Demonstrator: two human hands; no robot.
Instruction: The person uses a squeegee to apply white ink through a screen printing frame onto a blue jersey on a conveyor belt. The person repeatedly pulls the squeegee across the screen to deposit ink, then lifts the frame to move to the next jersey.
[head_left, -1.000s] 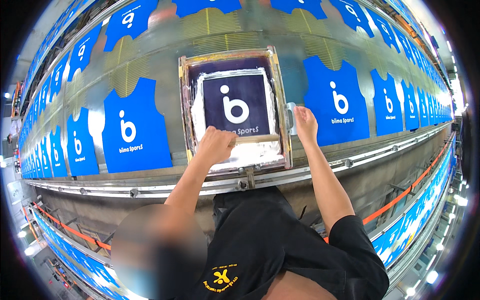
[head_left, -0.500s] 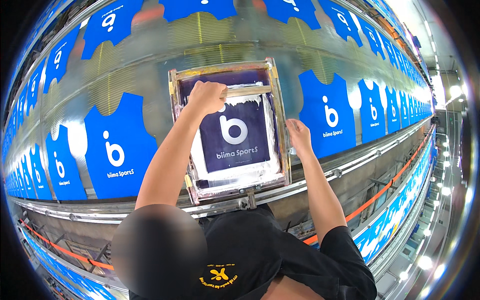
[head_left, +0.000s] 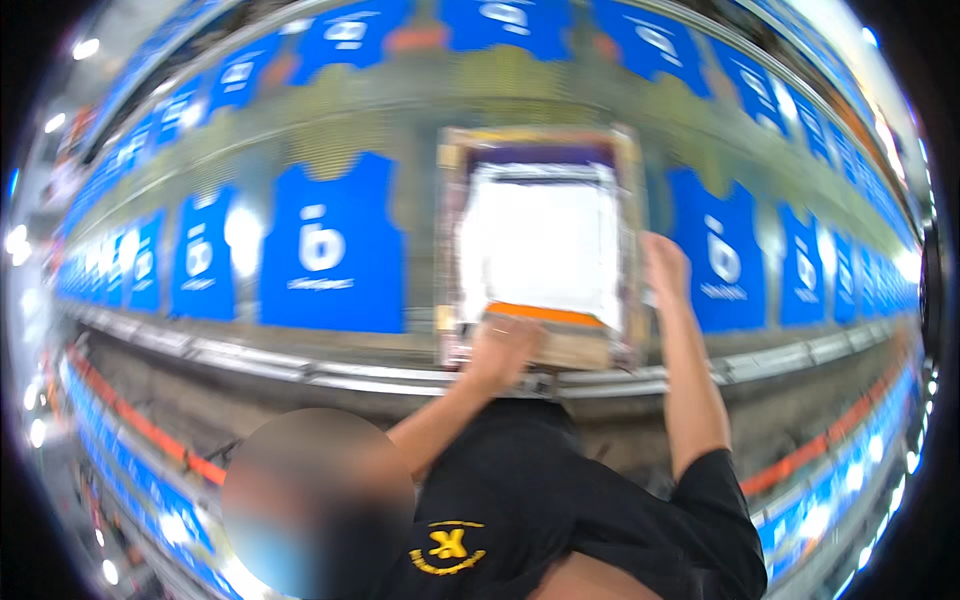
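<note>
A screen-printing frame (head_left: 627,200) lies flat on the long table in front of me, its mesh covered by white ink (head_left: 540,230). My left hand (head_left: 503,350) is closed on a squeegee with a wooden handle (head_left: 578,347) and an orange blade (head_left: 560,316). The squeegee lies across the near end of the frame. At the frame's right outer side, my right hand (head_left: 668,268) grips the edge, though motion smears its fingers. Whatever lies under the mesh is hidden by the ink.
Blue shirt panels with white prints, such as one at left (head_left: 330,245) and one at right (head_left: 715,250), lie in rows along the table. A metal rail (head_left: 300,367) runs along its near edge. Below that runs an orange strip (head_left: 150,425).
My left hand has pulled the squeegee from the far end of the frame to the near end. White ink now covers the printed design that showed before. The view has shifted.
</note>
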